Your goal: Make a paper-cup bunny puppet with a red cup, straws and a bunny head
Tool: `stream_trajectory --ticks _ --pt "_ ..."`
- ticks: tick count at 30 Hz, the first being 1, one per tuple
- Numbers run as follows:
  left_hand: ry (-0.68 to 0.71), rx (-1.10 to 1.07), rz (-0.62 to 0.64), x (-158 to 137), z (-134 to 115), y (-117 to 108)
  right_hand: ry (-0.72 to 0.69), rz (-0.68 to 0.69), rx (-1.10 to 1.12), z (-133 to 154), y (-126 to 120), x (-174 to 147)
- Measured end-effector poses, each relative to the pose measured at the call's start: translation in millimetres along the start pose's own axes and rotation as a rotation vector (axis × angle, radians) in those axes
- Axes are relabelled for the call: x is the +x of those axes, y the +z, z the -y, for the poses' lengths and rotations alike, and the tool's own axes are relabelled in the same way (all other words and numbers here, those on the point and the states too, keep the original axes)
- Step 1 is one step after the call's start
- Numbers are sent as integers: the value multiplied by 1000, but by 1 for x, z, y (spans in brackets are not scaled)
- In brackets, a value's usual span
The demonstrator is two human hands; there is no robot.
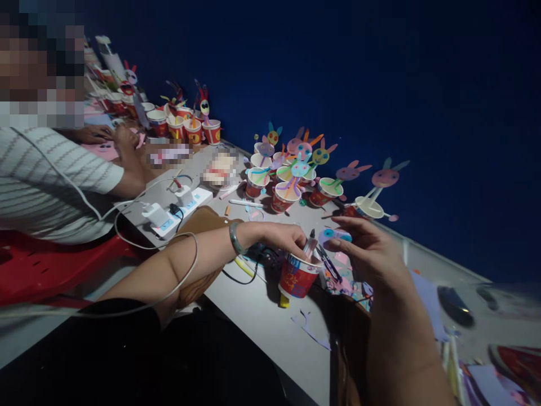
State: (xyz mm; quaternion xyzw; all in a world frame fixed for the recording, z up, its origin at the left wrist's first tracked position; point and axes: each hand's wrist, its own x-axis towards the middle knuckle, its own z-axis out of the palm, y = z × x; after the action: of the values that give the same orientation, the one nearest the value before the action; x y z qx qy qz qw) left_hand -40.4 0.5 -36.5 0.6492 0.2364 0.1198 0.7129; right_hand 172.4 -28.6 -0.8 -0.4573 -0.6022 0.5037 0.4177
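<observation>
My left hand (284,235), with a bracelet on its wrist, is closed at the rim of a red paper cup (298,281), its fingertips hidden inside. A clear tube with a dark tip (311,243) rises beside those fingers. My right hand (367,248) pinches a small purple paper face with blue eyes (332,234) between thumb and fingers, just right of the cup. Purple-handled scissors (330,265) lie between the two hands. Under the cup's lower edge shows a yellow piece (284,300).
Several paper cups with paper rabbit figures (287,194) stand along the wall. A power strip (181,211) with chargers and cables lies to the left. Another person (59,180) sits at far left. Paper scraps (310,330) lie near the table's front edge.
</observation>
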Motion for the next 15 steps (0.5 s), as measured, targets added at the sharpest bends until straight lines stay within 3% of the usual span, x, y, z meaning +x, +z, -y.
stream_trajectory --ticks 15 --pt "61 148 24 0 7 -2 -1 0 -17 -17 16 7"
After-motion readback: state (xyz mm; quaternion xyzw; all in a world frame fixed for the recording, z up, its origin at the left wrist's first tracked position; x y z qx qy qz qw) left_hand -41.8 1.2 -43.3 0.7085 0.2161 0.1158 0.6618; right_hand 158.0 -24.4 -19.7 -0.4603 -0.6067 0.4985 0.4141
